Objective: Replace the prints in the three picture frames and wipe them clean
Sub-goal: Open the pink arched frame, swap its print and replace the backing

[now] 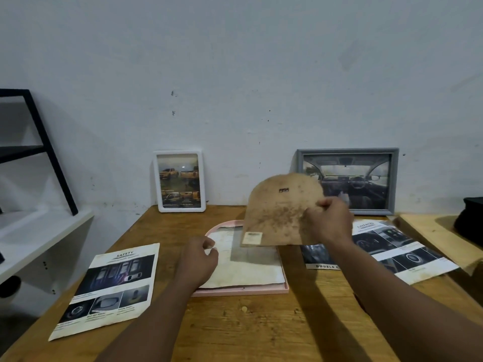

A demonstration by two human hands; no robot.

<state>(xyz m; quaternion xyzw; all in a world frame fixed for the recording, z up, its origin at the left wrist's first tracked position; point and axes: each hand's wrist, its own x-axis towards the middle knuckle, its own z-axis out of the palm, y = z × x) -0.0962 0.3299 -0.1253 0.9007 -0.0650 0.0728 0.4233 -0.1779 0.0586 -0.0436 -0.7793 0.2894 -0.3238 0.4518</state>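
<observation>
A pink arched frame (243, 290) lies face down in the middle of the wooden table (261, 330), with a pale sheet (248, 273) showing inside it. My right hand (330, 222) grips the stained brown backing board (279, 210) by its right edge and holds it lifted above the frame. My left hand (200, 259) hovers over the frame's left side, fingers curled, holding nothing that I can see. A white frame (179, 181) and a grey frame (347, 181) lean upright against the wall, each with a car print inside.
A "SAFETY" print (112, 286) lies at the front left. Two more prints (400, 246) lie at the right, partly under my right arm. A lighter wooden board (439, 233) and a black object (470, 218) sit far right. A black-and-white shelf (39, 231) stands to the left.
</observation>
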